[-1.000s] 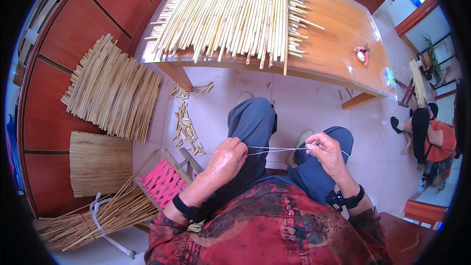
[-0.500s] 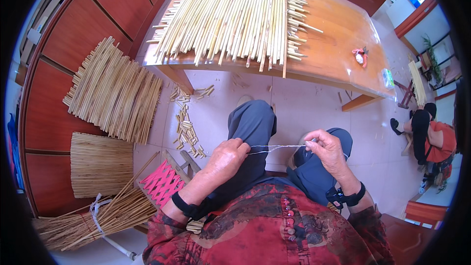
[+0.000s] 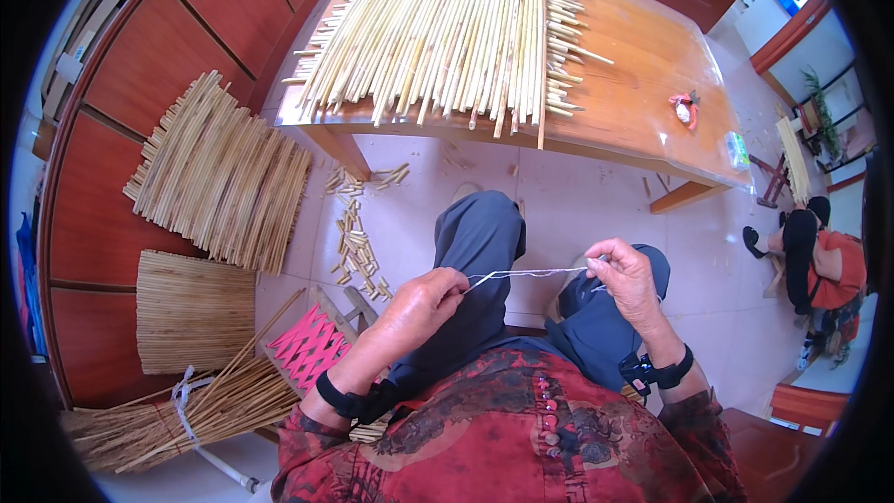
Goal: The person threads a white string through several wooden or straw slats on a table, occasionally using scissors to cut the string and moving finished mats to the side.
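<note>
The left hand (image 3: 424, 296) pinches one end of a thin white thread (image 3: 526, 272) between its closed fingertips, and the right hand (image 3: 626, 275) pinches the other end the same way, so the thread runs taut and nearly level between them, above the person's knees in grey trousers (image 3: 484, 242). Each wrist wears a black band. Beyond the knees stands a wooden table (image 3: 643, 102) with a wide mat of pale reed stalks (image 3: 447, 33) laid side by side on its left part; a small orange and white object (image 3: 686, 108) lies well apart from the mat on the right part. On the tiled floor under the table's near edge lie short cut stalk pieces (image 3: 354, 242). To the left, two more reed mats (image 3: 219, 177) lean against the red-brown cabinet wall, a tied bundle of stalks (image 3: 186, 405) lies below them, and a pink and black woven seat (image 3: 307, 346) sits beside the left forearm. At the far right another person (image 3: 824, 265) in orange crouches
</note>
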A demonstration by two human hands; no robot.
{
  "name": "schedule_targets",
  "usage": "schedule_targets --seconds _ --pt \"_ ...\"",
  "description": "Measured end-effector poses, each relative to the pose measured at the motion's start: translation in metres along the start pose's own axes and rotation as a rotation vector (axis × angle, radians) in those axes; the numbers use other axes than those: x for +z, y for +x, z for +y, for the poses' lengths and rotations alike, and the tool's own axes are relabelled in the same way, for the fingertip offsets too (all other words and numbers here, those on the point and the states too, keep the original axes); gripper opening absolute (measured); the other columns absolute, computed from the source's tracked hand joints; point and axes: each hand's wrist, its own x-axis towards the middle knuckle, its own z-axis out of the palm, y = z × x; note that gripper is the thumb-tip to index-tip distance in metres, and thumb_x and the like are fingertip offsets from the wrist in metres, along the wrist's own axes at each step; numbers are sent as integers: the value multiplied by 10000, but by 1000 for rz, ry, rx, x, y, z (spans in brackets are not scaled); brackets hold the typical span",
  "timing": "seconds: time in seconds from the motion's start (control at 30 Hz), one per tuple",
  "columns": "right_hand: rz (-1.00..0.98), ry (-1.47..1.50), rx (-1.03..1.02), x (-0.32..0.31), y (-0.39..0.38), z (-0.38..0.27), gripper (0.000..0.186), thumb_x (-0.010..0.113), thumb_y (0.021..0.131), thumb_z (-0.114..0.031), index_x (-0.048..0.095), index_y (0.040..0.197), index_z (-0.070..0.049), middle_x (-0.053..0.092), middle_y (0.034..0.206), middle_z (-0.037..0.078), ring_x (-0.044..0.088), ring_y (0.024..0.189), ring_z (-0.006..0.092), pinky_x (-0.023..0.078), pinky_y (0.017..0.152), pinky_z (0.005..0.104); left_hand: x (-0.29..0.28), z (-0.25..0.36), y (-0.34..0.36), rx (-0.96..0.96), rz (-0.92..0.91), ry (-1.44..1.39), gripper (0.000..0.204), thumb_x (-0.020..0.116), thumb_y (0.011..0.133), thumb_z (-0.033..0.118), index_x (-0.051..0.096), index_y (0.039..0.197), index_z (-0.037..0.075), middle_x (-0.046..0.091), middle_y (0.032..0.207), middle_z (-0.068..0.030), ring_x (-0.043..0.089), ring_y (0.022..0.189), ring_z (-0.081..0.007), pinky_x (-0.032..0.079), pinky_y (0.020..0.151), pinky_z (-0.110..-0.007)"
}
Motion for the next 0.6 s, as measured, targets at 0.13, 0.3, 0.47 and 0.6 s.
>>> schedule_targets --seconds 0.13,0.3,0.47,0.6 --pt "-4 -20 -48 1 5 3 89 546 810 -29 563 894 -7 536 768 -6 518 676 39 408 599 153 -8 1 -3 -60 -74 -45 125 529 744 -1 556 866 2 537 753 -120 553 700 -253 443 640 -298" --pt "55 -114 -79 -3 11 -3 84 551 806 -32 565 885 -7 537 756 -10 507 678 35 402 603 155 -13 3 -3 41 -40 -24 125 535 743 -25 585 847 22 524 737 -48 519 665 -123 412 594 -236" --pt "21 -106 -54 1 9 -7 94 545 803 -34 566 891 -9 540 744 -12 504 656 39 398 591 156 -15 0 -3 23 -48 -69 93 541 758 -19 571 838 18 529 739 -37 521 657 -106 416 579 -222" --pt "-103 -355 -10 14 2 -18 104 544 788 -33 570 888 -18 537 705 7 491 621 51 395 574 177 -12 -2 -6 -199 -53 -228 31 530 797 13 548 822 19 559 757 -13 515 618 -73 423 565 -201"
